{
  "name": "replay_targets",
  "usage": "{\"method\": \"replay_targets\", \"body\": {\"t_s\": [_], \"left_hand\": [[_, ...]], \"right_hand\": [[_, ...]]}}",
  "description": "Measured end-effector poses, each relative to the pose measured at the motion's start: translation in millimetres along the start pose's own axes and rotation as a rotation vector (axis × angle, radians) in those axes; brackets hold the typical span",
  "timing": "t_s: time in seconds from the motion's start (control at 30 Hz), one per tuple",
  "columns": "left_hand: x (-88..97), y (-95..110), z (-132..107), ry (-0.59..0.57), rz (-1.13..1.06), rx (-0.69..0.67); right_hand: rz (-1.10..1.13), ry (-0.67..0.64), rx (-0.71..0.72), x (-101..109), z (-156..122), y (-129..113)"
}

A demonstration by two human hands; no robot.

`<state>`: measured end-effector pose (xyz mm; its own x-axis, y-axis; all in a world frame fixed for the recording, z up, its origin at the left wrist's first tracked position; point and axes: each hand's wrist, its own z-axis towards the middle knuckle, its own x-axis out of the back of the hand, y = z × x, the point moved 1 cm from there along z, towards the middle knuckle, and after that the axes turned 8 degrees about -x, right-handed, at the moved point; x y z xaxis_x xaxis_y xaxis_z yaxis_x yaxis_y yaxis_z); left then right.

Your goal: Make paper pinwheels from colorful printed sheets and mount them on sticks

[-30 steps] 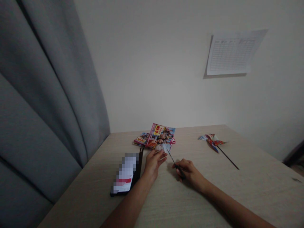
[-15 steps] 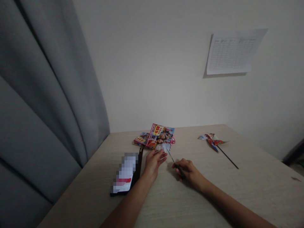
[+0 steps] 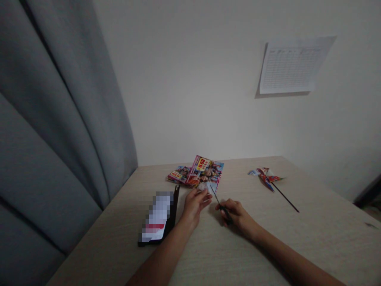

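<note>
A colourful printed sheet [image 3: 207,171] with a yellow price patch is pinched at its near edge by my left hand [image 3: 193,203]. My right hand [image 3: 234,212] is closed around the dark handles of a pair of scissors [image 3: 216,198]. Their thin blades point up and left, with the tip at the sheet's lower right edge. Whether the blades are parted is too small to tell. Partly under the sheet, to its left, lies a small stack of similar printed sheets [image 3: 177,174].
Left of my left forearm a phone [image 3: 157,218] with a blurred screen rests on the wooden table [image 3: 238,254], beside dark sticks [image 3: 176,194]. A paper pinwheel [image 3: 267,176] on a dark stick lies to the right. Grey curtain [image 3: 68,119] hangs at the left; a printed form [image 3: 290,67] is on the wall.
The printed sheet has turned and shifted slightly to the right, and my left hand has moved a little right with it. My right hand and the scissors stay nearly in place.
</note>
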<state>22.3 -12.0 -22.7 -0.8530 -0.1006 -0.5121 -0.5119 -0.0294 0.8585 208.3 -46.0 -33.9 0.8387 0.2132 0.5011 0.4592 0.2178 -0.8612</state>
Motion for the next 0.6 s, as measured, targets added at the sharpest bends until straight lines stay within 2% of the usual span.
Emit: {"method": "replay_targets", "body": {"t_s": [0.6], "left_hand": [[1.1,-2.7,0.7,-0.008,0.004,-0.001]], "right_hand": [[0.045,-0.022,-0.021,0.0,2.1,0.9]]}}
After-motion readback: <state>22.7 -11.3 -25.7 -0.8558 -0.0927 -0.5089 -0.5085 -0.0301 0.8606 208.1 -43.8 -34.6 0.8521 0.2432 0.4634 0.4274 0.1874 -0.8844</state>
